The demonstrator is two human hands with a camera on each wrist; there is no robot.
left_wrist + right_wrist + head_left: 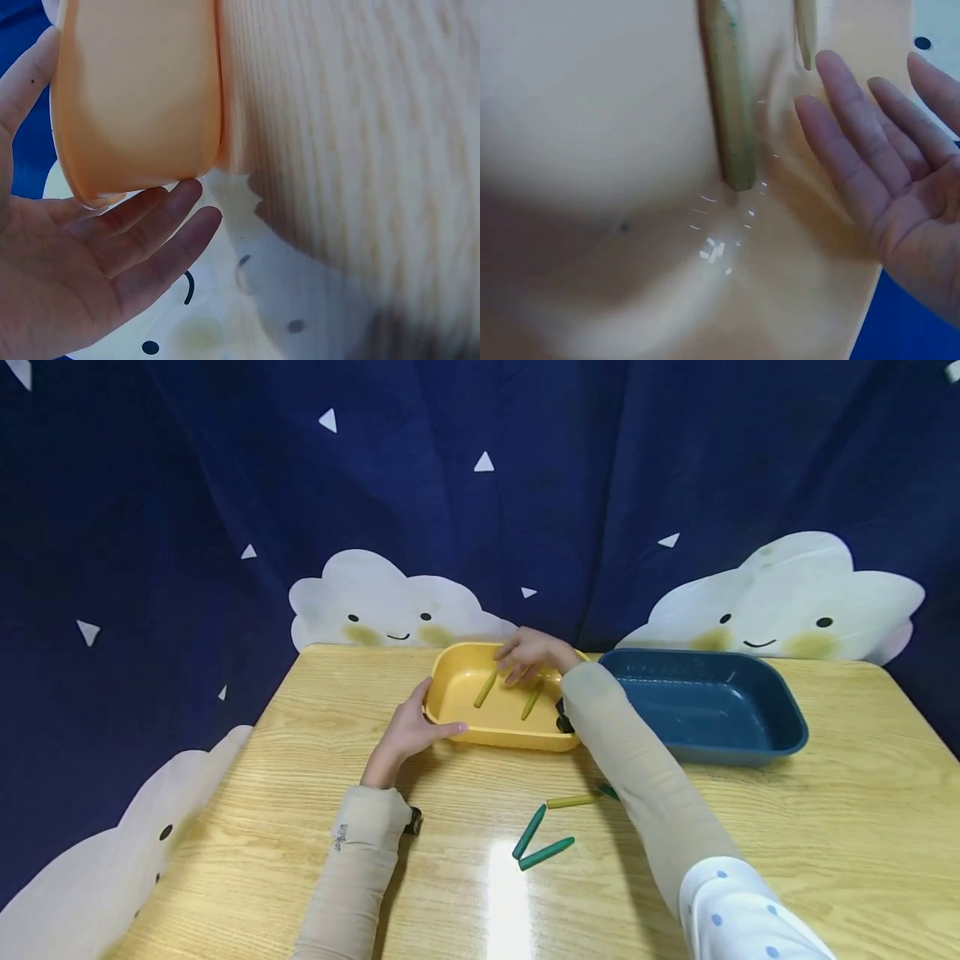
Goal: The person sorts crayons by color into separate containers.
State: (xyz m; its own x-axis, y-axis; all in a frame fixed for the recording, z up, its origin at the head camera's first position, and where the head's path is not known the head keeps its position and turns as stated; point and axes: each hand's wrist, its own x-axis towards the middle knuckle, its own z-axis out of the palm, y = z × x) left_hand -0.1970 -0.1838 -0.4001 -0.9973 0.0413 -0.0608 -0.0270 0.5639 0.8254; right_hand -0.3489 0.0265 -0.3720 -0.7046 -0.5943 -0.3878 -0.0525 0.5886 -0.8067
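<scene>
A yellow plastic bin (517,741) stands at the back middle of the table. My left hand (410,724) holds its left end, thumb along the front rim and fingers against the outer end wall; the left wrist view shows those fingers (154,225) touching the wall. Over the bin's inside, my right hand (531,653) hangs with loosely bent fingers and nothing in them. Two yellow crayons lie on the bin floor: a left crayon (485,690) just below the right fingertips, and a right crayon (532,700) nearer the right wrist.
A dark blue bin (720,752) stands right of the yellow one, partly covered by the right sleeve. On the table in front lie a yellow crayon (570,802), two green crayons (530,832) and another green tip (608,791) beside the right forearm. A dark blue curtain (450,527) hangs behind.
</scene>
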